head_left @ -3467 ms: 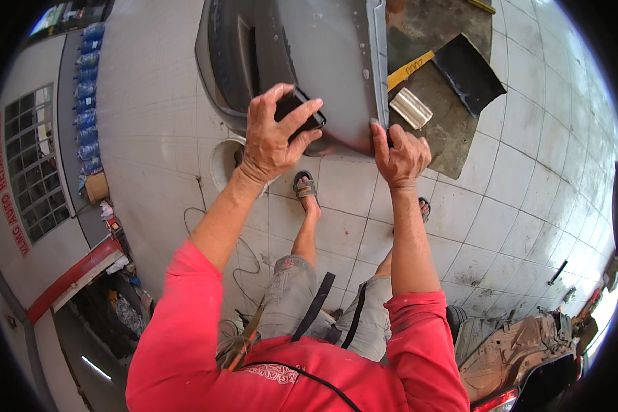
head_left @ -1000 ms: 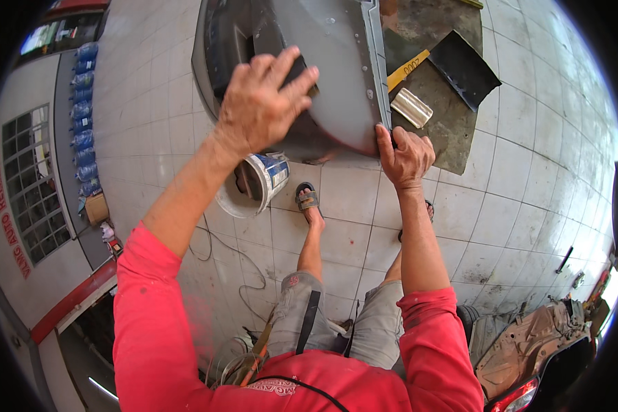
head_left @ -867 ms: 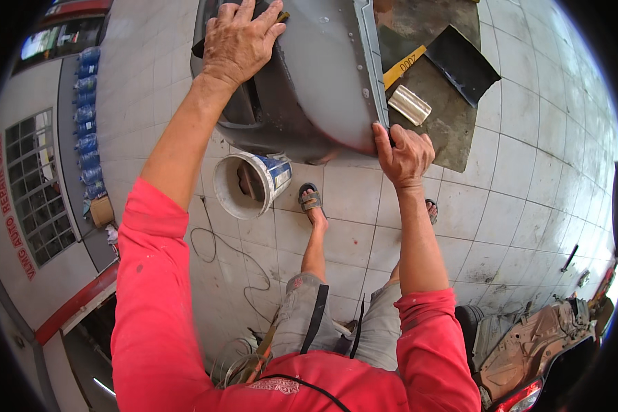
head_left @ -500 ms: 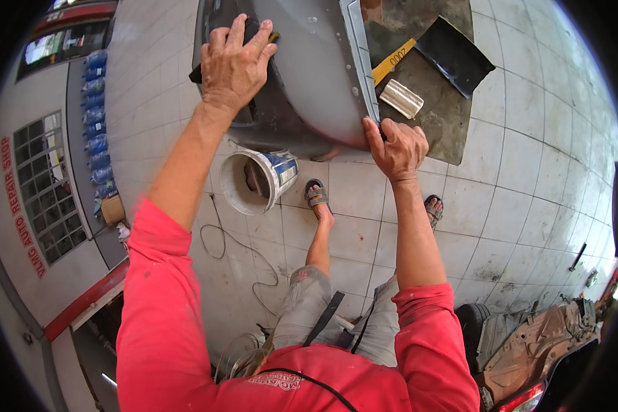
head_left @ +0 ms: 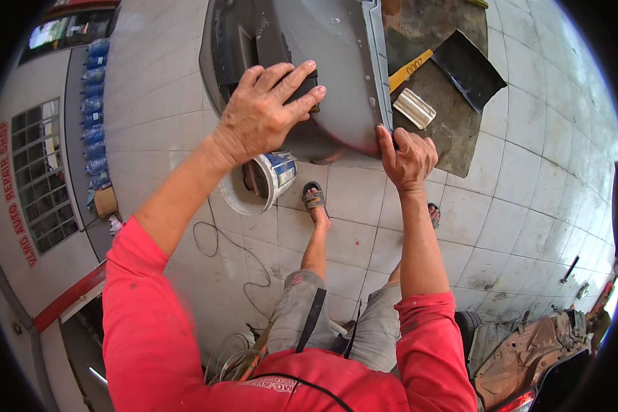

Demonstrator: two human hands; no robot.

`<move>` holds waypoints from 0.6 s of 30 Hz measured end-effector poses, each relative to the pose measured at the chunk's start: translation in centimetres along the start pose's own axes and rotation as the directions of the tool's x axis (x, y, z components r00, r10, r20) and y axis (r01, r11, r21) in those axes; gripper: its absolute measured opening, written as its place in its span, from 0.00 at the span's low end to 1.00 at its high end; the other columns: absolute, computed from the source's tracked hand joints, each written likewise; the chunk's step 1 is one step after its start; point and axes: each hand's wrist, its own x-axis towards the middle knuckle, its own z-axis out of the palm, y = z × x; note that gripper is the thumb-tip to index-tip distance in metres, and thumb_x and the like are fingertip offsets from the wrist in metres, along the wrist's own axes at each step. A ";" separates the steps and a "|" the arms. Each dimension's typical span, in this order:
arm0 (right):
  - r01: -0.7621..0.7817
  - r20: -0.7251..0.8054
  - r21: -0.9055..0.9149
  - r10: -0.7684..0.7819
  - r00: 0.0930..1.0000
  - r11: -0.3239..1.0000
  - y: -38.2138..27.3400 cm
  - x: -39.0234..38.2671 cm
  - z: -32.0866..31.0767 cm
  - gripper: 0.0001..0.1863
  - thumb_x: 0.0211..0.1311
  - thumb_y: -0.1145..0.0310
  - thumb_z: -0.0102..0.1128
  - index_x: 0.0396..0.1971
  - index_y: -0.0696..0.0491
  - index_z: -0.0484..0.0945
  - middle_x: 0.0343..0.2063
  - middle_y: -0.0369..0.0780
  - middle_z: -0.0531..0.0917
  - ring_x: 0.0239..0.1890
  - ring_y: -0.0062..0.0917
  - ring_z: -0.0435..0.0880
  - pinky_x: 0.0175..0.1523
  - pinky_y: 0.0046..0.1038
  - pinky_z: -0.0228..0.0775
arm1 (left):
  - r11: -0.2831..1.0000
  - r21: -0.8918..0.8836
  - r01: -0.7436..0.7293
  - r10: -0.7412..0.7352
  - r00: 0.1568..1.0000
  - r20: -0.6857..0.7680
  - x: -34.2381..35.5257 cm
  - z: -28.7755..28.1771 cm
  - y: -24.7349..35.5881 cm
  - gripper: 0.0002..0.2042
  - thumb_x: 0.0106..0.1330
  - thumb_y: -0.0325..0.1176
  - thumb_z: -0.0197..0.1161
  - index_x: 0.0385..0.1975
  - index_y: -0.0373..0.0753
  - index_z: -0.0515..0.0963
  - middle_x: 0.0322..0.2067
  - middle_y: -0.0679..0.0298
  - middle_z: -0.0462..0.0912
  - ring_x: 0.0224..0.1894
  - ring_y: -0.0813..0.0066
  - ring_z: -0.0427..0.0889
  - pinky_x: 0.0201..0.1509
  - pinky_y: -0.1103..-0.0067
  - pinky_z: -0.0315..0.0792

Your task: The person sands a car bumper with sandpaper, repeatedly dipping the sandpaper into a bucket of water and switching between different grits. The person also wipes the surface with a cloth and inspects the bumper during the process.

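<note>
My left hand [head_left: 271, 103] is curved over a dark block [head_left: 314, 95], mostly hidden under the fingers, pressed on the grey, curved car body panel [head_left: 340, 65]. The panel has whitish spots and a reddish patch near its lower edge. My right hand [head_left: 406, 156] grips the panel's near right corner, thumb up along the edge and fingers curled. To the right, on a dark stained mat [head_left: 453, 141], lie a pale ribbed block [head_left: 414, 108], a yellow strip [head_left: 408, 69] and a curved black sheet [head_left: 468, 72].
A white bucket [head_left: 268, 185] stands under the panel beside my foot. A thin hose or cord [head_left: 216, 233] loops over the tiled floor. Several blue water bottles [head_left: 93, 110] line the left wall. Removed car body parts [head_left: 522, 364] lie at the lower right.
Over the last second my left hand went up-left along the panel with the block, then came back down-right toward me. My right hand stayed on the corner.
</note>
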 end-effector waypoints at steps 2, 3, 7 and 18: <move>0.014 -0.011 0.016 -0.014 1.000 1.000 -0.3 0.5 0.1 0.29 0.69 0.46 0.72 0.14 0.45 0.70 0.12 0.35 0.74 0.17 0.33 0.73 0.30 0.36 0.57 | 0.996 0.085 0.017 -0.019 1.000 0.015 2.1 -0.5 -5.3 0.24 0.69 0.38 0.73 0.66 0.51 0.84 0.70 0.60 0.80 0.65 0.59 0.79 0.66 0.63 0.74; 0.021 -0.016 0.041 -0.021 1.000 0.999 -1.0 0.6 0.3 0.29 0.69 0.46 0.72 0.14 0.45 0.69 0.12 0.35 0.73 0.17 0.33 0.72 0.30 0.36 0.57 | 0.983 0.155 0.095 -0.091 0.995 -0.029 2.9 -0.2 -8.6 0.24 0.70 0.39 0.72 0.67 0.51 0.83 0.69 0.61 0.80 0.66 0.59 0.80 0.66 0.63 0.75; 0.021 -0.021 0.008 -0.020 1.000 1.000 -0.7 0.0 0.5 0.29 0.69 0.47 0.72 0.14 0.45 0.69 0.12 0.35 0.73 0.16 0.33 0.72 0.30 0.36 0.56 | 0.970 0.133 0.204 -0.198 0.979 -0.053 3.5 1.0 -6.3 0.23 0.70 0.39 0.72 0.65 0.50 0.84 0.69 0.60 0.81 0.66 0.58 0.79 0.66 0.63 0.73; 0.018 -0.027 0.042 -0.017 1.000 0.999 -0.7 0.1 0.3 0.30 0.68 0.47 0.73 0.14 0.46 0.68 0.12 0.34 0.73 0.16 0.32 0.71 0.30 0.35 0.56 | 0.963 0.055 0.263 -0.259 0.963 -0.081 1.9 0.2 -2.9 0.22 0.66 0.42 0.75 0.61 0.50 0.86 0.66 0.60 0.80 0.59 0.58 0.79 0.59 0.63 0.76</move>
